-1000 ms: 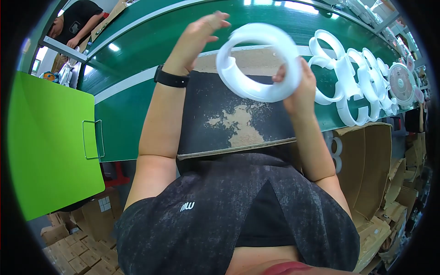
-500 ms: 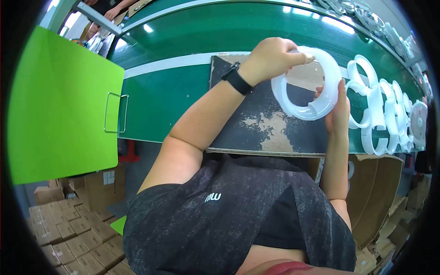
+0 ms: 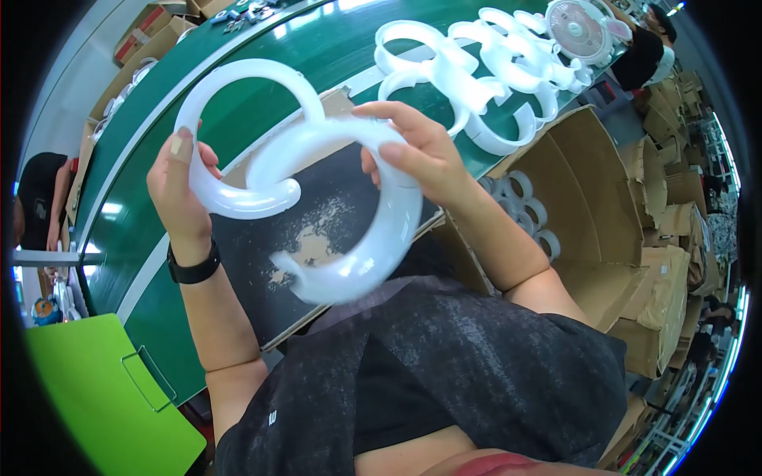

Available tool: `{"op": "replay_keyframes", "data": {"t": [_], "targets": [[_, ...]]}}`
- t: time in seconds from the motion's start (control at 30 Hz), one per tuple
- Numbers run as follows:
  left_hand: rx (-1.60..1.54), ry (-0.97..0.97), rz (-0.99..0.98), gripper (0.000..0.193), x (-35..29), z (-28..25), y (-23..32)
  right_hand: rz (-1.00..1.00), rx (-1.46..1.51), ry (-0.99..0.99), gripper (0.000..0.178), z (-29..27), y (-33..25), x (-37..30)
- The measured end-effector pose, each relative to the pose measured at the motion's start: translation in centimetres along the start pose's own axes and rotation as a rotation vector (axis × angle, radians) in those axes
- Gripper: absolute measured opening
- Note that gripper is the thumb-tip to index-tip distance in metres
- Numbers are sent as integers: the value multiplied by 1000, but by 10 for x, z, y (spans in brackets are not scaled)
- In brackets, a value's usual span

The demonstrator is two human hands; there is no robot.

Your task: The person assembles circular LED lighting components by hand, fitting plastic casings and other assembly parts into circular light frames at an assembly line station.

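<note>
Two glossy white C-shaped ring pieces are held up over a worn black board. My left hand (image 3: 181, 178), with a black band on its wrist, is closed around the left side of one C-shaped piece (image 3: 246, 203). My right hand (image 3: 421, 151) pinches the other C-shaped piece (image 3: 401, 214) at its upper right, thumb on its near face. The two pieces overlap between my hands; whether they are hooked together or only crossing, I cannot tell. The right piece is slightly blurred, its open end toward the lower left. Below them lies the board (image 3: 246, 274).
Several similar white rings (image 3: 409, 36) are clustered on the green conveyor table (image 3: 333, 47), beside a round fan (image 3: 579, 32). An open cardboard box (image 3: 587, 190) at right contains more white rings. A lime-green panel (image 3: 103, 397) stands lower left. Other people work at far left and far right.
Both hands held what looked like a single white ring; two C-shaped pieces now show, one per hand. My hands have moved apart and left in view, and the view has turned rightward.
</note>
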State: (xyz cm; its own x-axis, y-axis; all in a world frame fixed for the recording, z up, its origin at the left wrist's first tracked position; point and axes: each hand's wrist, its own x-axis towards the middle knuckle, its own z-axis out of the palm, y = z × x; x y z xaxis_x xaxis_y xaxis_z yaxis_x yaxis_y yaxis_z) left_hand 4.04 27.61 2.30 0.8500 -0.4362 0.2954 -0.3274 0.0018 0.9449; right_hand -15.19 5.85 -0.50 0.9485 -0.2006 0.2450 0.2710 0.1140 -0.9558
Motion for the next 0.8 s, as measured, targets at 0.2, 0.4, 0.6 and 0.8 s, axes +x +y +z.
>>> {"op": "replay_keyframes", "data": {"t": [0.2,0.4,0.6,0.8], "targets": [[-106,71,-97,49,-5,-4,-6,-303,-289,620,44,-143,-72,-3],[-134,-134,-225,44,8,32,-11,103,-753,1331,38,-406,-110,2],[34,-355,-309,43,24,90,-22,578,-1466,1176,51,-517,-74,1],[84,-500,-427,43,38,137,-32,409,-1066,999,53,-522,-70,-13]]}}
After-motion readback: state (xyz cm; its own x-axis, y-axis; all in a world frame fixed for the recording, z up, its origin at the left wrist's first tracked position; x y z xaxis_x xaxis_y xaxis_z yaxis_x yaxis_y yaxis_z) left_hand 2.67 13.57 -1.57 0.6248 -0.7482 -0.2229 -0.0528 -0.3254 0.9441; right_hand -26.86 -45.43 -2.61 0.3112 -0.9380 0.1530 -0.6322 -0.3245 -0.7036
